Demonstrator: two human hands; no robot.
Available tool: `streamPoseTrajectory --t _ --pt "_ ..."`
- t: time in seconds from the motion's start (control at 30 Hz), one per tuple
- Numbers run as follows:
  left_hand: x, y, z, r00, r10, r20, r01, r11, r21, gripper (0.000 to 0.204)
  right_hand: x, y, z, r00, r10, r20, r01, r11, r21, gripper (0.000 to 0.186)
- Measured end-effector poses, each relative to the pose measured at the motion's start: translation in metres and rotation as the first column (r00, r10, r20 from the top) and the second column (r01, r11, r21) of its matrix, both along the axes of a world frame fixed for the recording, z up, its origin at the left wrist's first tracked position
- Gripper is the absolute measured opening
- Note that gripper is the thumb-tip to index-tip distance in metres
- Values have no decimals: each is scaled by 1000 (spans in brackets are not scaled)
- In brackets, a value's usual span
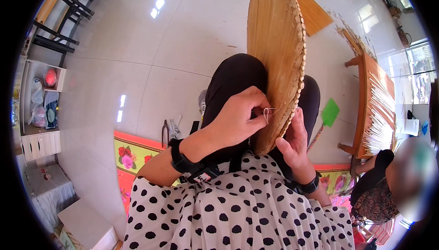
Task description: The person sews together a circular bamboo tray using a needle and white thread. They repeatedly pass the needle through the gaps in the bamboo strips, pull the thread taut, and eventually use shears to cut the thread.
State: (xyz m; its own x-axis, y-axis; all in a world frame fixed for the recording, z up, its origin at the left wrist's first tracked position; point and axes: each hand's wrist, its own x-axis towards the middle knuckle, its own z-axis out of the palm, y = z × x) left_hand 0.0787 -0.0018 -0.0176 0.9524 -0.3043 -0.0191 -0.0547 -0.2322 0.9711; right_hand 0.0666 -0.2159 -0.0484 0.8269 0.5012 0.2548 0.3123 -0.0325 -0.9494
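Round tan disc of plant stalks (pixel 272 35): stands on edge from the upper centre to the middle of the frame, between black-trousered knees (pixel 238 69), its rim lined with pale cut ends.
Left grip: thumb and forefinger of the left hand (pixel 240 117) together, clamped on a thin pale thread (pixel 266 114) that loops beside the disc's left face, at the centre of the frame.
Right grip: right hand (pixel 297 145) just right of the rim, thumb and forefinger apart; whether the partly hidden fingertips close on anything, I cannot tell.
Wrists: a black band on each.
Table: low brown wooden table (pixel 362 96) at the right of the frame, bearing slender pale sticks (pixel 378 112).
Floor: glossy pale tiles (pixel 114 30); flat tan square board (pixel 315 14) at the upper right, green plastic swatter (pixel 330 112) right of the knees, pink-and-yellow floral mat (pixel 130 156) at the lower left.
Lower right: another person (pixel 377 197), near the table.
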Motion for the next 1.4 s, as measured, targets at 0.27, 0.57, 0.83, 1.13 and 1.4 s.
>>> streamPoseTrajectory --t 0.27,0.57,0.83,1.13,1.4 --pt "-30 14 29 723 311 617 -417 908 32 19 1 -4 -6 1000 -13 27 13 1000 3 78" --pt "-31 -29 -15 910 241 337 -328 915 233 22 0 3 -6 999 -35 23 34 999 20 76" --pt "-33 -19 3 987 154 56 -155 988 15 3 -1 4 -6 995 -65 70 62 997 45 75" --pt "-26 6 33 804 -105 -585 -264 819 -509 6 1 6 -7 992 -105 71 101 993 60 78" --pt "-28 -24 15 972 235 2 -235 969 71 22 -1 10 -1 993 -113 33 110 991 78 77"
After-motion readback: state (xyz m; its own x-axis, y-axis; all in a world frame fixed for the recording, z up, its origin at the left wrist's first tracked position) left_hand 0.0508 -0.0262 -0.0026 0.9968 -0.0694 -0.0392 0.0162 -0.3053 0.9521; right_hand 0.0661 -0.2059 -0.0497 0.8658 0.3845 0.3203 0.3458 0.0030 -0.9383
